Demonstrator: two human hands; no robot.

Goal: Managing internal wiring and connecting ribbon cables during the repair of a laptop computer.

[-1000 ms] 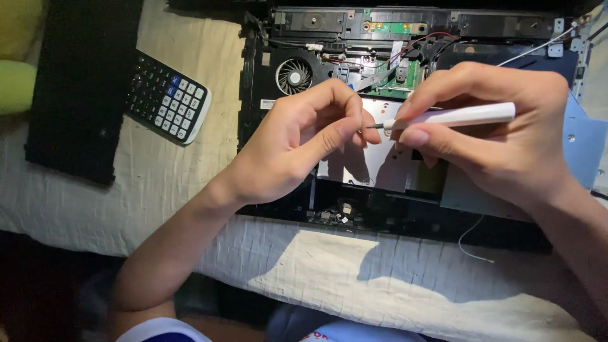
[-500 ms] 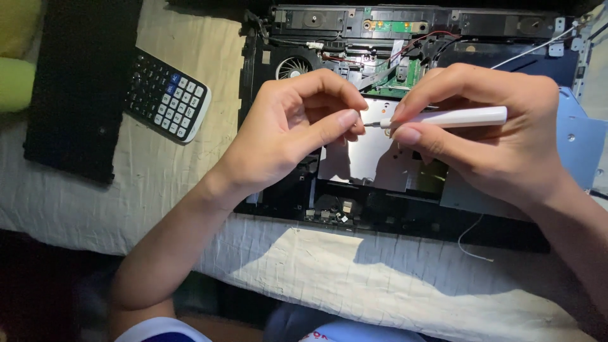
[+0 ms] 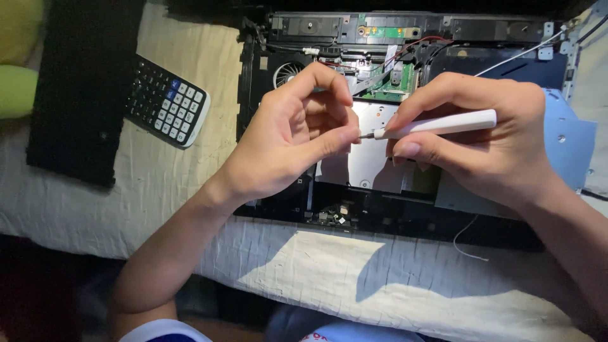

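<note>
Both hands meet above the opened laptop (image 3: pixel 405 209) on the bed: right hand (image 3: pixel 481 139) grips a white screwdriver (image 3: pixel 437 125), left hand (image 3: pixel 297 139) pinches its tip; calculator (image 3: pixel 166 101) lies left

Both hands (image 3: pixel 392 142) pinching, fingertips meeting

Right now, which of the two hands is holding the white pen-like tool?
The right hand grips the white screwdriver sideways above the opened laptop. The left hand only pinches at its metal tip.
</note>
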